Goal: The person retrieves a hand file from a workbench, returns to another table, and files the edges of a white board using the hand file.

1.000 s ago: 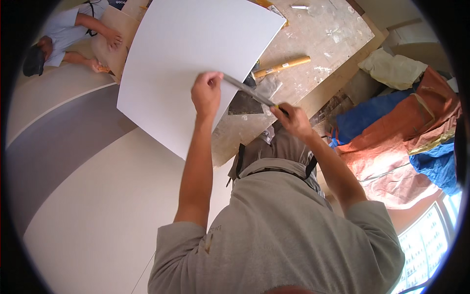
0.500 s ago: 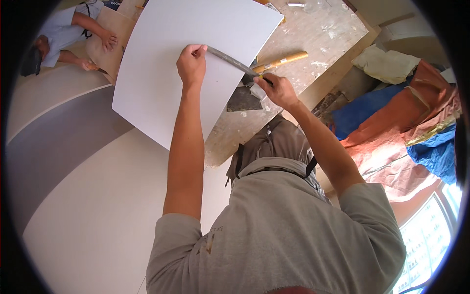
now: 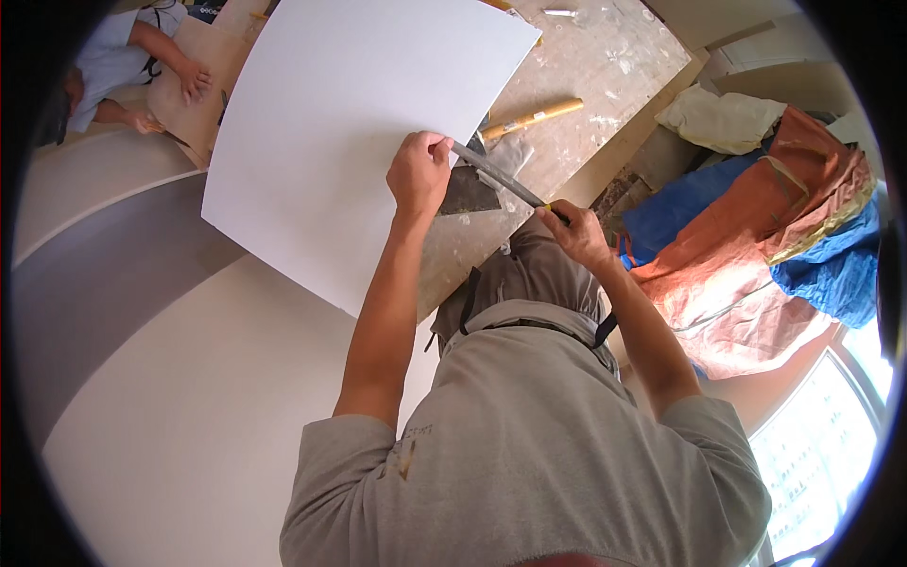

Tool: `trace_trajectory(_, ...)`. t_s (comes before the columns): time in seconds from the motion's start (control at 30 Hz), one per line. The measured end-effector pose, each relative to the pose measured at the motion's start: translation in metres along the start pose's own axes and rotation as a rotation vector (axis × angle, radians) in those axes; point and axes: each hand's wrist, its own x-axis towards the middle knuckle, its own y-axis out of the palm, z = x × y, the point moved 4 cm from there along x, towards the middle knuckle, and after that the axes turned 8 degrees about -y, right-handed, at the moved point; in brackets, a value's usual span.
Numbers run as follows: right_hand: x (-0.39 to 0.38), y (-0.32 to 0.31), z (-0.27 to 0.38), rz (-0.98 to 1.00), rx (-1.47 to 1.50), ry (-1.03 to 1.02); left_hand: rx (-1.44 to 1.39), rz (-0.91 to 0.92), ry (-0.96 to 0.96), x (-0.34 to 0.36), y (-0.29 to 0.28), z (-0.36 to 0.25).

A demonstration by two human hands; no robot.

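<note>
A long grey file [image 3: 499,176] is stretched between my two hands, slanting from upper left to lower right. My left hand [image 3: 419,176] pinches its far tip over the right edge of a large white board [image 3: 331,104]. The fingers of my right hand [image 3: 576,233] close round its dark handle, which shows a bit of yellow, in front of my trousers. The board lies on a worn wooden table [image 3: 619,57] and juts out past the table on the left.
A yellow-orange wooden handle [image 3: 534,118] and a dark flat piece [image 3: 470,192] lie on the table beside the board. Orange and blue tarps [image 3: 727,231] are heaped at the right. At the upper left, another person's hands [image 3: 194,83] rest by a wooden panel [image 3: 213,47].
Both my hands have come nearer to my body and to the right, carrying the file off the middle of the board toward its right edge. The view has shifted slightly.
</note>
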Motion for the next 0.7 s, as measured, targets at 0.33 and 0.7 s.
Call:
trace_trajectory(0.33, 0.128, 0.017, 0.020, 0.005, 0.042, -0.072, -0.089, -0.151, -0.103, 0.114, -0.025, -0.006)
trace_trajectory(0.7, 0.051, -0.032, -0.018, 0.108, 0.109, -0.004, 0.014, -0.044, -0.092, 0.026, 0.001, -0.032)
